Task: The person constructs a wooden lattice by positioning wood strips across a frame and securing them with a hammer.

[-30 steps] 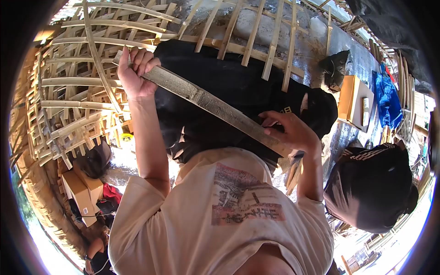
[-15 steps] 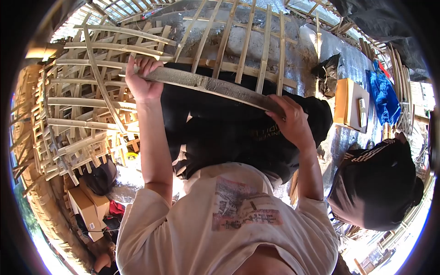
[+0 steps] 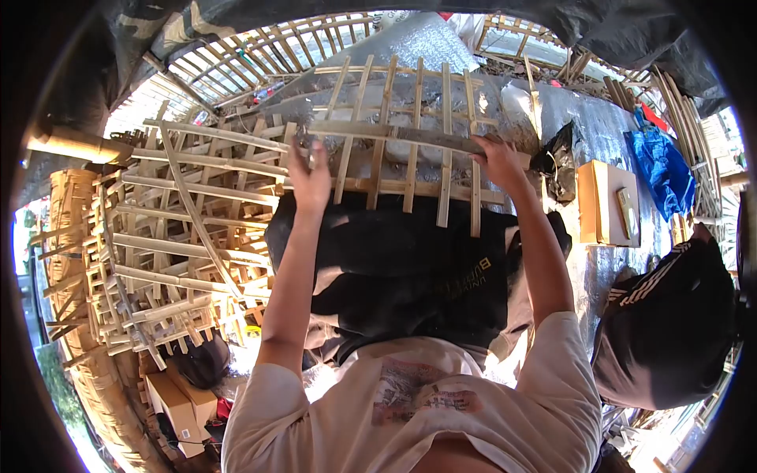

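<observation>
1. Head view: on the person's left side lies the large pile of bamboo lattice [image 3: 185,244], many pale strips which cross one another.
2. Dark trousers [image 3: 410,276] cover the legs of the person, below the white printed shirt [image 3: 426,398] in the picture.
3. On the right side another person [image 3: 662,331] is in dark clothes with white stripes.
4. A smaller slatted frame [image 3: 410,175] is in front of the legs. Its narrow slats point away from the person, and cross pieces join them.
5. One long flat bamboo strip [image 3: 355,128] goes from side to side over these slats, nearly level in the view.
6. Blue plastic [image 3: 664,177] hangs in folds near the brown box [image 3: 605,205], at the right.
7. The right hand [image 3: 502,165] grasps the strip close to its right end, with fingers bent over its edge.
8. The left hand [image 3: 311,180] is raised just beside the left end; its fingers are apart and released. If a fingertip touches the strip, I cannot tell.
9. On the box rests one short pale piece [image 3: 627,213].
</observation>
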{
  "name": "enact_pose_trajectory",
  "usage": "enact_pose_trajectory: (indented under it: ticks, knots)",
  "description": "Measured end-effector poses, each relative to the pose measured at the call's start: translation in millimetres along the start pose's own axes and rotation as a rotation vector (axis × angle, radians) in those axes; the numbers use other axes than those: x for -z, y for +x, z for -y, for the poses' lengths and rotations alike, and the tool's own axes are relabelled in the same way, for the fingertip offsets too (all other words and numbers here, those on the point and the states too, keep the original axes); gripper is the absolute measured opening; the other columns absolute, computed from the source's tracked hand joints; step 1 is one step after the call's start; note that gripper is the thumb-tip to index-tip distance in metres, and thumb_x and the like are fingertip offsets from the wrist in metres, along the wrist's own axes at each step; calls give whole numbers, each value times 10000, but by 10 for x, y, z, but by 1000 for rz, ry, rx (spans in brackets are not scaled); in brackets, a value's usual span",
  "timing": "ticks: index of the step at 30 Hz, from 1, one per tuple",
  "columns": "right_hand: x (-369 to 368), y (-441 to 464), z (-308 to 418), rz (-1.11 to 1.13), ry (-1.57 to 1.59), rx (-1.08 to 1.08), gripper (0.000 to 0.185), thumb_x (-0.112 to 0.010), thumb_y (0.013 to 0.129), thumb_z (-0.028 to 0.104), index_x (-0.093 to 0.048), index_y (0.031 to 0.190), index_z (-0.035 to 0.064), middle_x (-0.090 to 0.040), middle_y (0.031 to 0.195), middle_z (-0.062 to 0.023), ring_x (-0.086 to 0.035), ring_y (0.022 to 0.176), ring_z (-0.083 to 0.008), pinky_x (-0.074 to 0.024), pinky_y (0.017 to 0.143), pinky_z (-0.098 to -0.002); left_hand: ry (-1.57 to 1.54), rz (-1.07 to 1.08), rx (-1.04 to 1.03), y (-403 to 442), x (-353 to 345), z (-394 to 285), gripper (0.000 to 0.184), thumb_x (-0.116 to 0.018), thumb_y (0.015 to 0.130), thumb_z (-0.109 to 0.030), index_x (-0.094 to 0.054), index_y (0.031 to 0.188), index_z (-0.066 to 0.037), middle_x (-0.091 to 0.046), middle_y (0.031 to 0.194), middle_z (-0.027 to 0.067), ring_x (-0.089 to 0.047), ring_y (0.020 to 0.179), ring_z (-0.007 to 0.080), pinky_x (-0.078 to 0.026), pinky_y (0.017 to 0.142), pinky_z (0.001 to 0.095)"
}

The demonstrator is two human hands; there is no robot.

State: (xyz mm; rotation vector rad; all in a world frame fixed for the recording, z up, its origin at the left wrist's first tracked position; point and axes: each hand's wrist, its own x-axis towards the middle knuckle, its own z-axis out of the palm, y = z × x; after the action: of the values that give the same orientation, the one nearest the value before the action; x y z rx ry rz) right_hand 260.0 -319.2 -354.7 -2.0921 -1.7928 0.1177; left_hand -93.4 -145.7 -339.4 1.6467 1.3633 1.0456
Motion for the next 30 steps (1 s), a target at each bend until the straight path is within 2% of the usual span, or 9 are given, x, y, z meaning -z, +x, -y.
enact_pose_trajectory:
  ticks: [2,5,6,9,13,20,26,29,30]
  knots:
    - [-68,105,1,68,-32,-45,405,-714,865,258,-636,1245,145,-621,1175,-102,-564,1157,-332,-436,970,-517,383,247,-192,110,-82,95,865,-512,949,-584,-259,1532,3,-253,1584,249,-135,1497,417,-150,1215,497]
    - [-228,193,-26,17,-97,-40,419,-734,850,279,-646,1243,164,-577,1233,-82,-495,1238,-319,-407,1013,-531,634,464,-123,98,-269,-153,844,-478,949,-606,-259,1543,-48,-190,1611,234,-44,1506,436,-112,1198,590]
    - [-244,220,-45,15,-117,-48,419,-737,848,286,-650,1242,170,-561,1254,-74,-474,1256,-317,-391,1029,-536,711,535,-113,131,-336,-180,829,-442,958,-613,-231,1557,-82,-149,1622,229,-24,1506,441,-78,1154,687]
    - [-318,220,-104,8,-165,-90,422,-745,843,305,-661,1240,190,-524,1298,-53,-430,1292,-314,-350,1067,-543,884,589,-205,242,-514,-78,827,-435,962,-606,-202,1566,-91,-137,1625,228,-8,1506,445,-54,1127,729]
    - [-526,142,-168,-13,-110,-170,433,-755,832,328,-668,1240,212,-510,1304,-54,-426,1294,-320,-330,1083,-540,1003,574,-270,372,-679,175,806,-385,974,-621,-162,1584,-144,-119,1641,187,-14,1518,405,-26,1127,729]
    - [-386,170,-117,-20,-93,-218,552,-764,830,358,-602,1338,214,-492,1356,-120,-423,1303,-357,-322,1107,-527,1015,624,-131,345,-694,235,780,-322,986,-631,-156,1586,-159,-131,1647,151,-55,1521,384,-42,1122,742]
    - [-105,242,-180,121,-194,-410,641,-666,877,525,-510,1426,234,-402,1506,-147,-308,1422,-393,-262,1124,-628,1071,596,-197,357,-732,332,769,-322,988,-627,-192,1576,-147,-171,1630,187,-95,1509,417,-60,1117,748]
    - [-35,204,-356,191,-88,-515,657,-587,911,571,-495,1430,179,-415,1501,-189,-354,1398,-431,-326,1098,-612,1081,608,-210,326,-713,319,765,-317,990,-626,-194,1576,-150,-170,1628,195,-100,1506,423,-67,1116,749]
    - [-94,163,-498,155,-57,-521,640,-566,918,577,-519,1401,159,-488,1426,-206,-420,1347,-428,-359,1083,-574,1070,617,-196,333,-705,293,779,-347,986,-627,-159,1584,-164,-164,1625,208,-118,1497,441,-70,1109,754]
